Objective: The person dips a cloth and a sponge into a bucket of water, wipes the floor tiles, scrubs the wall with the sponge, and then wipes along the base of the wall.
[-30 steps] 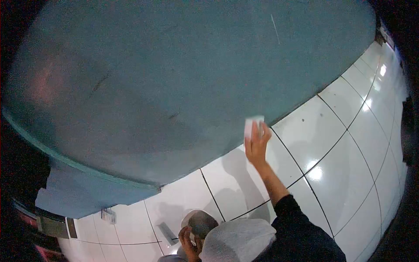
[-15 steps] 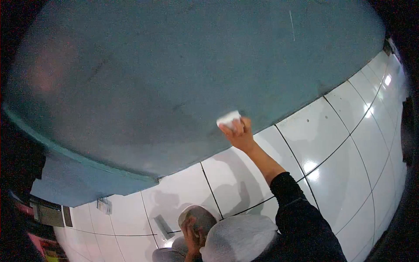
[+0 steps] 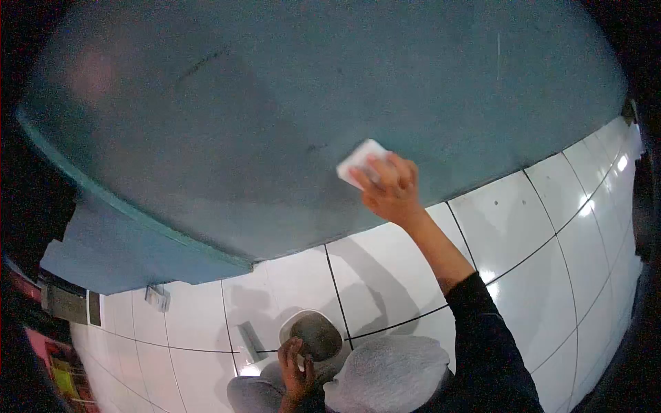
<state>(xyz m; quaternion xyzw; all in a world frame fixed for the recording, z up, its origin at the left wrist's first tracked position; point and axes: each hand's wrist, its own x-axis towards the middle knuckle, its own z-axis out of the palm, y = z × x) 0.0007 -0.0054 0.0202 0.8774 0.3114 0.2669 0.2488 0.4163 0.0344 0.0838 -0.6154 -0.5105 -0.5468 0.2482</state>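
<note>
My right hand (image 3: 392, 186) is closed around a white rectangular pad (image 3: 363, 164), its fingers along the pad's near side. The pad lies against the blue-grey wall (image 3: 275, 103), a little above the wall's bottom edge, and is slightly blurred. Low in the view, my left hand (image 3: 296, 372) is at the near rim of a round, white-rimmed bowl (image 3: 318, 336) with a grey-brown inside. Its fingers are loosely bent and apart, with nothing visible between them. Whether they touch the bowl is unclear.
White glossy floor tiles (image 3: 385, 275) with dark joints meet the wall. My knee in grey cloth (image 3: 389, 375) is beside the bowl. A small pale object (image 3: 157, 297) lies by the wall's left corner. Dark and pink items (image 3: 58, 365) stand at far left.
My right hand has moved the pad up and turned it on the wall. My left hand has drawn back from over the bowl toward its near rim. The view has shifted slightly.
</note>
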